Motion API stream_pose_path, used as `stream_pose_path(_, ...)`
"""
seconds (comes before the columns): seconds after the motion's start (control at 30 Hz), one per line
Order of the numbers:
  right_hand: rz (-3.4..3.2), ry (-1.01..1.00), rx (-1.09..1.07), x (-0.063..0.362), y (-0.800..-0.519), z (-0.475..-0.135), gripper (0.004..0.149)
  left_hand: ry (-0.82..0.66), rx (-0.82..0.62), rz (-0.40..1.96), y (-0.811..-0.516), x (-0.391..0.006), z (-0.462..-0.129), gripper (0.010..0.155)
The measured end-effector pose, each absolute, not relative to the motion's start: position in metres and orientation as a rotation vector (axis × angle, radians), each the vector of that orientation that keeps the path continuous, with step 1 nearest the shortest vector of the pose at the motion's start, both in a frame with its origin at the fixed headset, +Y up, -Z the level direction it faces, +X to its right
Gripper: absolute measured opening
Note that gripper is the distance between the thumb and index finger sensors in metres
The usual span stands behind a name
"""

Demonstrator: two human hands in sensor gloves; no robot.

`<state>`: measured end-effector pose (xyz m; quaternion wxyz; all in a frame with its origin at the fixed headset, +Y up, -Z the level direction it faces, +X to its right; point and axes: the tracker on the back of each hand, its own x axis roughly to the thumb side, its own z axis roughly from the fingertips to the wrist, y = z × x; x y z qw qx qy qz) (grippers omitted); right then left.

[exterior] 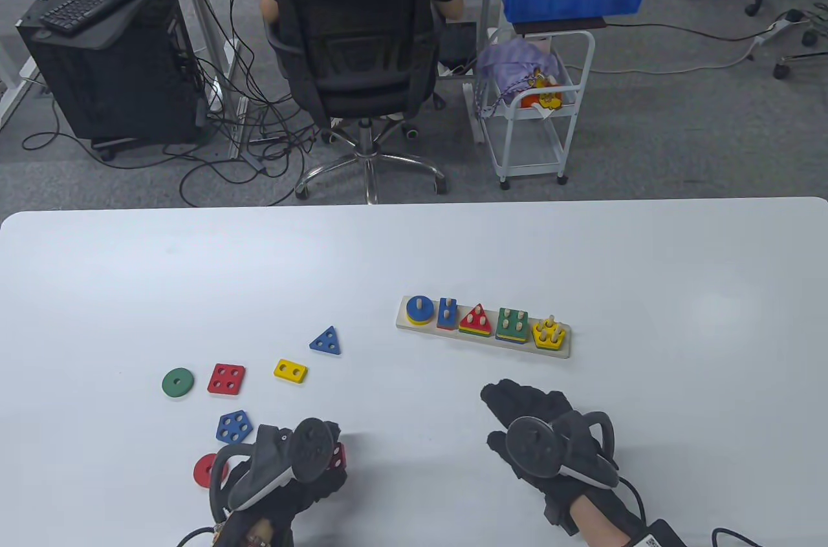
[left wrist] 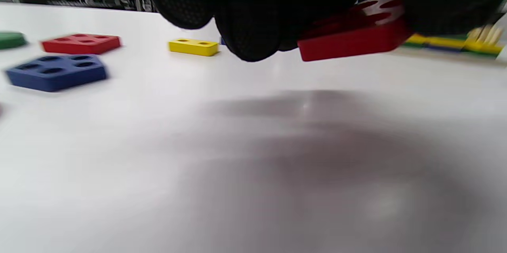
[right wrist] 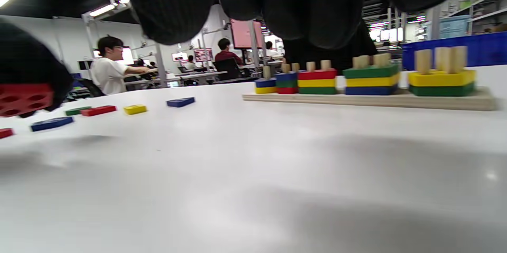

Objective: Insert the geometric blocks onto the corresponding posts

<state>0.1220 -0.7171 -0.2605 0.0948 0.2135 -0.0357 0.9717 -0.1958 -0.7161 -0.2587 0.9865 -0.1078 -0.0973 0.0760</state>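
My left hand [exterior: 326,453] holds a red block with several holes [exterior: 337,458] a little above the table at the front left; it shows lifted in the left wrist view [left wrist: 352,35]. My right hand [exterior: 501,411] is empty, fingers spread, in front of the wooden post board [exterior: 483,340]. The board carries stacks: a blue circle [exterior: 419,310], a blue rectangle [exterior: 447,312], a red triangle [exterior: 477,318], a green square [exterior: 512,319] and a yellow pentagon [exterior: 550,333]. The stacks also show in the right wrist view [right wrist: 372,78].
Loose blocks lie on the table's left: a green circle [exterior: 178,383], a red square [exterior: 226,379], a yellow rectangle [exterior: 290,371], a blue triangle [exterior: 326,341], a blue pentagon [exterior: 233,427] and a red circle [exterior: 208,471]. An office chair [exterior: 356,55] stands beyond the far edge.
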Motion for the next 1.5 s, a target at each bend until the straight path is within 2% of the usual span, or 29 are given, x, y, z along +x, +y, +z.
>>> stream_pose_path(0.07, 2.828, -0.128, 0.686, 0.114, -0.714, -0.256, 0.066, -0.222, -0.183, 0.314, -0.710, -0.189, -0.261, 0.073)
stream_pose_path(0.17, 2.675, -0.213, 0.779, 0.099, -0.708, -0.245, 0.072, -0.264, -0.217, 0.595, -0.702, -0.171, -0.265, 0.072)
stream_pose_path(0.2, 2.611, -0.266, 0.803, 0.095, -0.704, -0.241, 0.075, -0.286, -0.296, 0.742, -0.700, -0.159, -0.268, 0.073)
stream_pose_path(0.3, 2.489, -0.419, 0.820, 0.092, -0.696, -0.232, 0.083, -0.313, -0.422, 0.958, -0.700, -0.137, -0.272, 0.072)
stream_pose_path(0.47, 2.402, -0.583, 0.772, 0.101, -0.689, -0.227, 0.076, -0.355, -0.599, 1.203, -0.708, -0.107, -0.275, 0.073)
stream_pose_path(0.6, 2.383, -0.615, 0.752, 0.110, -0.686, -0.228, 0.072, -0.407, -0.626, 1.266, -0.713, -0.098, -0.278, 0.071)
stream_pose_path(0.63, 2.396, -0.614, 0.753, 0.111, -0.685, -0.229, 0.072, -0.424, -0.610, 1.233, -0.711, -0.098, -0.278, 0.071)
stream_pose_path(0.73, 2.434, -0.600, 0.708, 0.120, -0.684, -0.235, 0.071, -0.419, -0.438, 0.976, -0.702, -0.108, -0.279, 0.074)
stream_pose_path(0.87, 2.644, -0.533, 0.655, 0.143, -0.683, -0.253, 0.071, -0.353, -0.279, 0.675, -0.693, -0.139, -0.284, 0.069)
stream_pose_path(0.97, 2.815, -0.532, 0.566, 0.163, -0.684, -0.271, 0.071, -0.241, -0.166, 0.432, -0.689, -0.175, -0.290, 0.068)
stream_pose_path(1.2, 3.051, -0.207, 0.275, 0.191, -0.679, -0.320, 0.070, 0.004, 0.062, 0.132, -0.693, -0.229, -0.291, 0.066)
stream_pose_path(1.27, 3.136, -0.110, 0.196, 0.192, -0.680, -0.336, 0.070, 0.054, 0.086, 0.045, -0.703, -0.239, -0.288, 0.066)
stream_pose_path(1.37, 3.245, 0.013, 0.158, 0.189, -0.686, -0.358, 0.070, 0.099, 0.047, -0.116, -0.710, -0.251, -0.286, 0.066)
stream_pose_path(1.5, 3.272, 0.113, 0.085, 0.187, -0.694, -0.379, 0.070, 0.145, 0.034, -0.095, -0.710, -0.266, -0.286, 0.065)
